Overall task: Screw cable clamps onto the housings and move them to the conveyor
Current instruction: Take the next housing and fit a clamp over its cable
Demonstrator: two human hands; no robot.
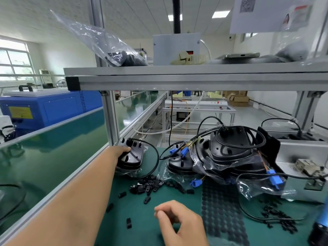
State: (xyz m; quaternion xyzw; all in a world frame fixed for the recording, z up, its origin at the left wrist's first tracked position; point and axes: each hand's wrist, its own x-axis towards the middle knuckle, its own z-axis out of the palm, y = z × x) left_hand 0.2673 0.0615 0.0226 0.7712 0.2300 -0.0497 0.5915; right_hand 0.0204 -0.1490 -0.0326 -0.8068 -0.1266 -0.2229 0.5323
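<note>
My left hand [122, 151] reaches far forward and grips a black housing [132, 158] that sits with its cable at the bench's left edge, beside the green conveyor [53, 148]. My right hand [179, 222] hovers low over the green mat with fingers curled and thumb touching fingertips; whether it pinches anything I cannot tell. Several small black cable clamps [149, 187] lie scattered on the mat between the two hands. More black housings [232, 148], partly in clear bags with blue connectors, are stacked at the centre right.
An aluminium rail [71, 176] separates the bench from the conveyor. A shelf [195, 75] hangs overhead with bags and a phone. A black dotted sheet [221, 210] lies to the right, with more clamps [278, 219], a grey fixture [305, 167] and a blue tool [321, 221] at the right edge.
</note>
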